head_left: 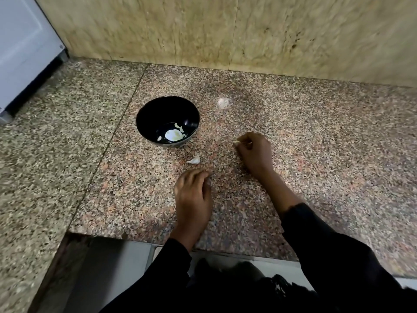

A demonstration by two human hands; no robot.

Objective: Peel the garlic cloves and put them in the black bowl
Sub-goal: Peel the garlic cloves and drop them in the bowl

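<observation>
White papery garlic clove [194, 160] (unpeeled) on granite [316, 143].

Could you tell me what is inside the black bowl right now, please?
The black bowl holds several pale pieces at its bottom, one large and a few small; they look like peeled garlic, though blur prevents certainty. The near wall hides part of the floor.

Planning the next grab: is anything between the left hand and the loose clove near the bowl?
Nothing visible. Only bare counter lies between the left hand and the garlic clove in front of the black bowl.
</observation>
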